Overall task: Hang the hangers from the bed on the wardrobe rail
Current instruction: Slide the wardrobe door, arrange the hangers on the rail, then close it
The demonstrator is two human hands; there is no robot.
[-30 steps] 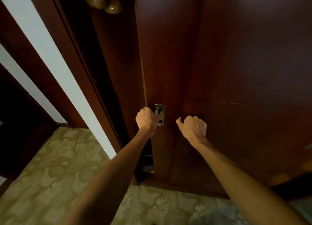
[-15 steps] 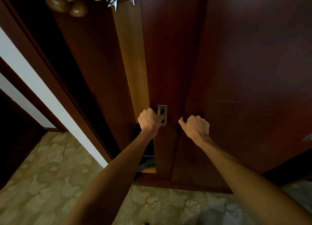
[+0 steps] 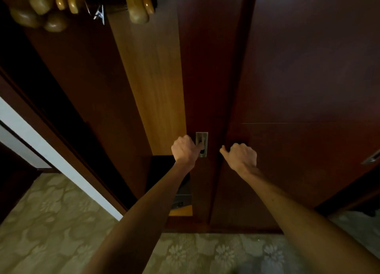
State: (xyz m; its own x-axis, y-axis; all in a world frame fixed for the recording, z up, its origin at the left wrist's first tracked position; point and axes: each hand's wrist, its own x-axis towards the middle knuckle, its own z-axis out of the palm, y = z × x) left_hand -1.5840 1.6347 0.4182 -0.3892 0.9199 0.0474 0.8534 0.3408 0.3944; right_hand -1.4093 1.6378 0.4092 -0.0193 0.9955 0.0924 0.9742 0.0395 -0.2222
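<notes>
Several wooden hangers (image 3: pixel 41 8) hang at the top left inside the open wardrobe, with more wooden hanger ends (image 3: pixel 137 8) and a metal clip (image 3: pixel 100 14) beside them. The rail itself is out of view. My left hand (image 3: pixel 184 149) hooks its fingers into the recessed metal handle (image 3: pixel 202 144) of the dark sliding door (image 3: pixel 205 78). My right hand (image 3: pixel 240 156) is curled with the thumb out against the neighbouring door panel (image 3: pixel 308 78) and holds nothing I can see. No bed is in view.
Light wood lines the wardrobe's inside (image 3: pixel 156 84), with a dark box (image 3: pixel 182 195) low down. A second metal handle (image 3: pixel 372 157) sits on the right panel. A white wall strip (image 3: pixel 51 150) and patterned carpet (image 3: pixel 51 222) lie to the left.
The sliding door has moved right with my left hand in its handle. The gap has widened, showing more of the light interior and more hangers at the top.
</notes>
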